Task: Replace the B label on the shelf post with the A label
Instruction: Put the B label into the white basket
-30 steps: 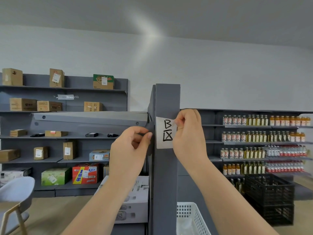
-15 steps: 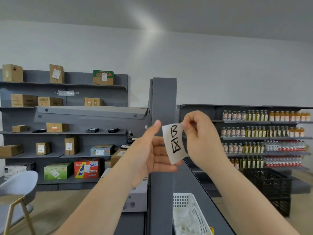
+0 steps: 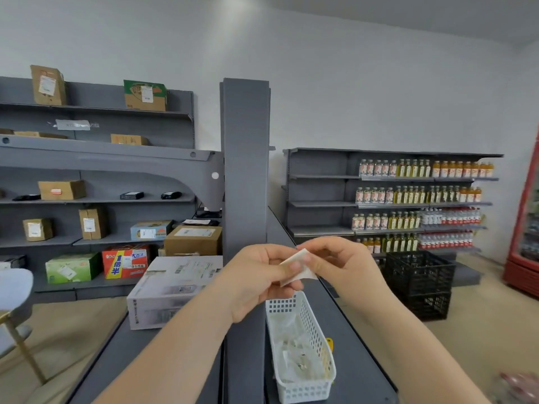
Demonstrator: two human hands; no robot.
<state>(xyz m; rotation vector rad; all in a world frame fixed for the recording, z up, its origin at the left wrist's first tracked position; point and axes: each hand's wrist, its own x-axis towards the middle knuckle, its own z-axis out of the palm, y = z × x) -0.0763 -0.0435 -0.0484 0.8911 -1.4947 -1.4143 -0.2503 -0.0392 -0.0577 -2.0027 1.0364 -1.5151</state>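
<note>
Head view: both hands meet in front of the grey post (image 3: 244,170), above a white basket (image 3: 306,386). The left hand (image 3: 256,281) and right hand (image 3: 344,266) each pinch the white label (image 3: 299,268), fingers closed on it, lettering hidden

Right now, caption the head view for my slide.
Both hands, left hand and right hand, pinch a white paper label above a white plastic basket.
</note>
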